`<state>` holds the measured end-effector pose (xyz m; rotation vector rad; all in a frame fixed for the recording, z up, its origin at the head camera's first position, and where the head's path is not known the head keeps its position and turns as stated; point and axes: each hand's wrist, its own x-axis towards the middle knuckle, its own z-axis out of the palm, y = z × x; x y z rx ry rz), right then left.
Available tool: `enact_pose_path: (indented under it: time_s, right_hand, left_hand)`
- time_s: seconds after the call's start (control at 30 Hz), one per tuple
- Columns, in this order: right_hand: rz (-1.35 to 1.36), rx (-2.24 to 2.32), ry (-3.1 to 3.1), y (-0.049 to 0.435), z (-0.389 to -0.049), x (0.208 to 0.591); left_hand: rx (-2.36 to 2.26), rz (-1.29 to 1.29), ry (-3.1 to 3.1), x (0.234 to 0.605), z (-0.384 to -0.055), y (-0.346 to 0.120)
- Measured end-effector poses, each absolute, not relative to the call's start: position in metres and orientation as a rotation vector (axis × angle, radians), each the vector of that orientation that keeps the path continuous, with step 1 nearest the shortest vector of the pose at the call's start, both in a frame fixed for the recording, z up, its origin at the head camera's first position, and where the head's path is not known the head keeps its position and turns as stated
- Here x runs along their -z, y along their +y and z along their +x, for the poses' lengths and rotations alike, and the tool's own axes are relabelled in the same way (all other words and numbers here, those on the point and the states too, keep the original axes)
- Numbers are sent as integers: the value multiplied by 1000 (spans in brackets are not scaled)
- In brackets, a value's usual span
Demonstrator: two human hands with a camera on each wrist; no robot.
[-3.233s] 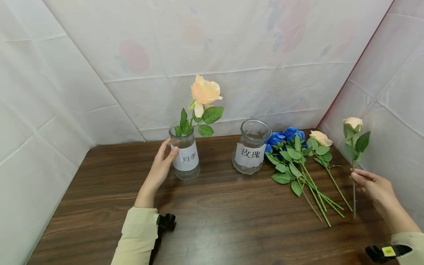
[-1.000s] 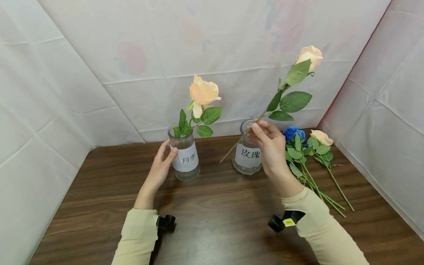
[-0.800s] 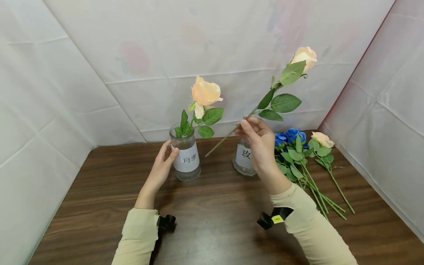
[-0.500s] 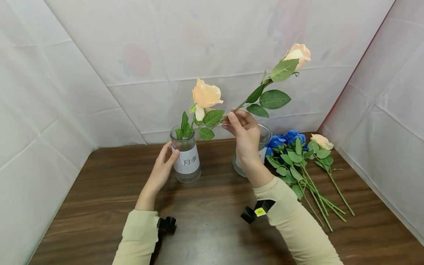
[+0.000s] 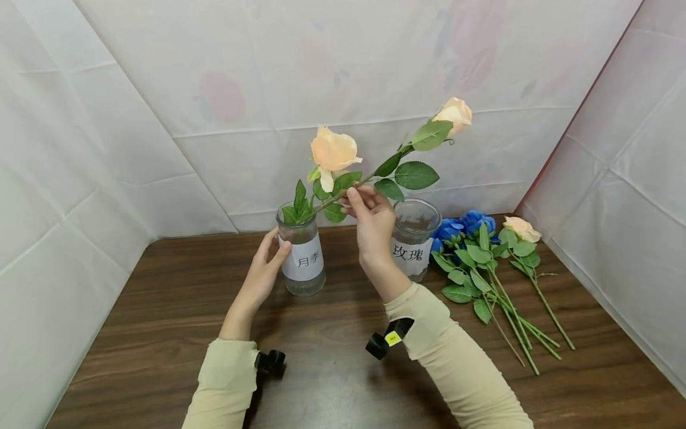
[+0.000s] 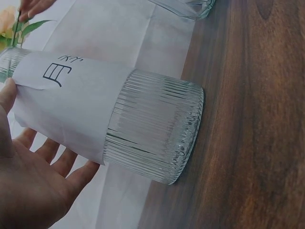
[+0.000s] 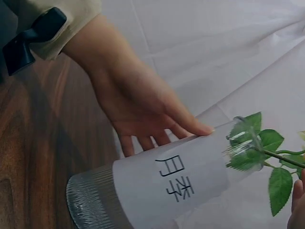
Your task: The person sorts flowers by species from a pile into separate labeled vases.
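One pale-peach, green-leaved rose (image 5: 333,152) leans in a clear ribbed-glass jar with a white paper label (image 5: 302,256), left of scene. Second pale-peach rose (image 5: 388,165) slants over the mouth from the right, lower end lost among leaves. Risk: it could snag that foliage or, if pushed sideways, tip the jar. Right hand (image 5: 371,220) pinches it low, thumb and fingertips together. Left hand (image 5: 262,262) grips the jar's left side, half-spread, glass between thumb and fingers.
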<state>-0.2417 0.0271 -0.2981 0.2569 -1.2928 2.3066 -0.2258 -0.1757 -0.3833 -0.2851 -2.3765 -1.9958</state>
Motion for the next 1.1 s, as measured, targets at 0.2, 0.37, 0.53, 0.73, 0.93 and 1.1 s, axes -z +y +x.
enact_pose_path:
  time_s: [0.2, 0.37, 0.53, 0.73, 0.93, 1.1]
  right_hand:
    - [293, -2263, -1366, 16, -252, 307]
    - [333, -2225, -1412, 9, -261, 311]
    - [351, -2198, -1474, 4, -267, 313]
    - [292, -2119, -1649, -5, -269, 317]
    - [239, -2071, -1763, -11, -264, 322]
    - [231, -2109, -1769, -10, -262, 325]
  left_hand:
    - [1998, -284, -2362, 382, -226, -176]
    - [2010, -287, -2351, 382, -226, -175]
    - [2018, -290, -2352, 384, -226, -175]
    - [2019, -313, -2341, 384, -226, -175]
    - [2028, -321, -2326, 384, -225, -175]
    - [2016, -314, -2333, 383, -225, -175]
